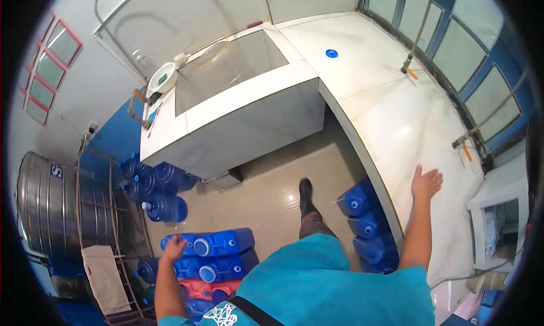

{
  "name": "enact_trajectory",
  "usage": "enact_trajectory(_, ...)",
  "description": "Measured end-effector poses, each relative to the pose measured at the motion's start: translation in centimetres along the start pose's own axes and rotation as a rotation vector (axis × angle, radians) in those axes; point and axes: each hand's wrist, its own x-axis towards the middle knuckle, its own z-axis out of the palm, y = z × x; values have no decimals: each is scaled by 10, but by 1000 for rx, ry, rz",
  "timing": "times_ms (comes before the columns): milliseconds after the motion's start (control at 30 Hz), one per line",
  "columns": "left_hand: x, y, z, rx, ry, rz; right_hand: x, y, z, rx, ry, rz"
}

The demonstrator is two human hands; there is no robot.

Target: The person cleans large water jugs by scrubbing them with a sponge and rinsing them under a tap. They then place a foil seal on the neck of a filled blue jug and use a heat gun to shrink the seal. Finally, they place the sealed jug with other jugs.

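Head view: left hand (pixel 174 247) by blue boxy plastic jug (pixel 229 242), grip unclear; right hand (pixel 426 183) over white bench (pixel 385 105), fingers apart; tread steadily.

The white tiled worktop (pixel 368 88) carries 1 small, round blue cap (pixel 331 54) and, at its left end, a white basin (pixel 169 83); the beige tiled floor (pixel 255 212) holds large round blue bottles (pixel 165 209) at left, a dark boot (pixel 306 198) and blue jugs (pixel 377 219) at right
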Motion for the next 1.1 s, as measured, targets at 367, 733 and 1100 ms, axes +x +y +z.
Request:
enact_trajectory(367,311,576,-122,266,139,682,179,-495,12,276,187,-689)
enact_trajectory(733,536,721,-147,178,445,221,146,-743,11,443,140,-988)
enact_trajectory(1100,482,705,-133,581,-40,884,122,-797,-53,592,-167,-901)
